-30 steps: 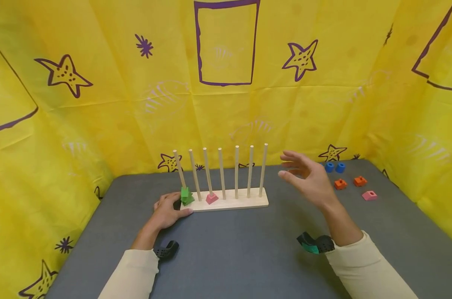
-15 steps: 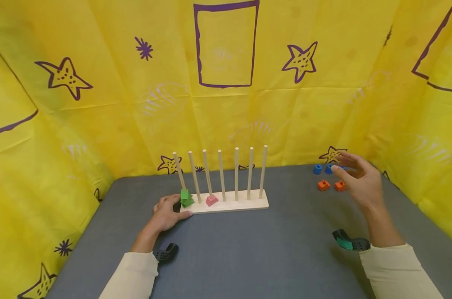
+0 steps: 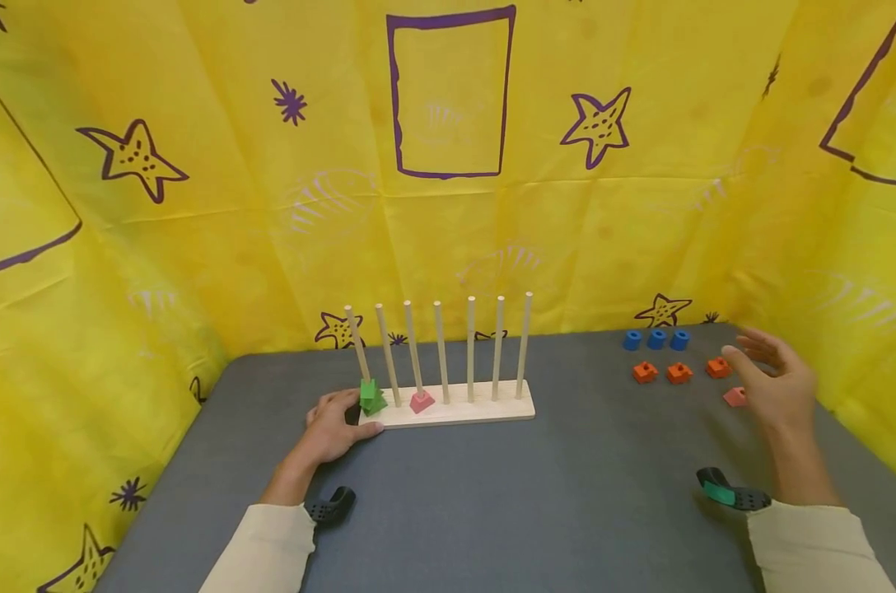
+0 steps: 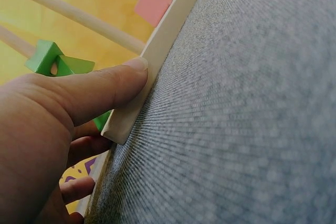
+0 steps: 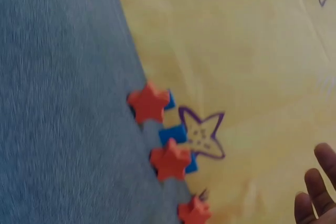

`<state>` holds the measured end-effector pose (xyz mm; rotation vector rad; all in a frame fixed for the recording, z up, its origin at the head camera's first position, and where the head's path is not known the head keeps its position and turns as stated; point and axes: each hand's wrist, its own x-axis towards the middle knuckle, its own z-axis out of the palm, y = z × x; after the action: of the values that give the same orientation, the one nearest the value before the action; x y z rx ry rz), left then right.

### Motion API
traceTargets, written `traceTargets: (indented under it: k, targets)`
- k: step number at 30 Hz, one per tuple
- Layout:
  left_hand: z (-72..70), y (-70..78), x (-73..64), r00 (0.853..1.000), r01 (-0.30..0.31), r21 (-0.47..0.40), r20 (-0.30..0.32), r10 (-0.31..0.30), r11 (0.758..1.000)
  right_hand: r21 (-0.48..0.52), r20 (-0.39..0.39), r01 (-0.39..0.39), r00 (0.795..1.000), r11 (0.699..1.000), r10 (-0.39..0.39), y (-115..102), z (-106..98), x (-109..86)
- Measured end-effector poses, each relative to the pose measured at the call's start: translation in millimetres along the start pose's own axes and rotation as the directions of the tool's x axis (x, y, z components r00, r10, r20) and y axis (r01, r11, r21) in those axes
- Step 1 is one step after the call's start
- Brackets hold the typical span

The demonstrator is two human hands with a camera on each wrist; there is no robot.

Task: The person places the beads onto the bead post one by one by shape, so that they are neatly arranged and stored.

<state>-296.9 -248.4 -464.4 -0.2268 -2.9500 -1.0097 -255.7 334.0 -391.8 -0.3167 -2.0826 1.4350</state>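
My left hand (image 3: 332,428) grips the left end of a wooden peg stand (image 3: 485,405), thumb on its front edge and fingers round the end. Green blocks (image 3: 371,399) are stacked low on the leftmost peg, next to that hand. A pink block (image 3: 422,402) sits at the foot of the third peg; the left wrist view shows the thumb (image 4: 118,87) pressed to the base. At the far right, my right hand (image 3: 777,387) hovers with loosely bent fingers and nothing in them. It partly covers another pink block (image 3: 735,397) on the table.
Three orange star-shaped blocks (image 3: 679,373) lie in a row left of my right hand. Behind them, three blue cylinders (image 3: 656,338) stand near the back edge of the grey table (image 3: 537,502). A yellow patterned cloth (image 3: 448,231) encloses the back and sides.
My right hand has moved right, from beside the rightmost peg, past the orange and blue blocks, to the loose pink block. My left hand has stayed on the stand.
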Motion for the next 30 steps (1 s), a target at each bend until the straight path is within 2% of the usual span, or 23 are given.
traceTargets:
  k: [3,8,19,25,30]
  targets:
    - [0.8,0.3,0.6,1.0,-0.002,-0.001,0.002,0.002,1.0,0.018,-0.03,-0.058,0.998,0.998,0.059,9.3,-8.7,2.8]
    - [2.2,-0.2,2.0,1.0,0.003,-0.004,0.004,-0.003,1.0,0.012,-0.016,-0.124,0.992,0.992,0.124,25.2,-18.8,5.3]
    - [0.4,-2.4,1.6,1.0,-0.006,0.011,0.001,0.006,1.0,-0.112,0.013,-0.281,0.959,0.953,0.284,59.0,-17.1,5.7]
    - [0.3,-3.3,2.7,1.0,-0.005,0.013,0.006,0.005,1.0,-0.246,0.096,-0.254,0.954,0.935,0.284,70.1,-15.5,4.8]
    - [0.6,-3.1,2.4,1.0,0.006,0.01,0.01,-0.006,1.0,-0.299,0.163,-0.224,0.946,0.928,0.281,77.1,-16.2,4.5]
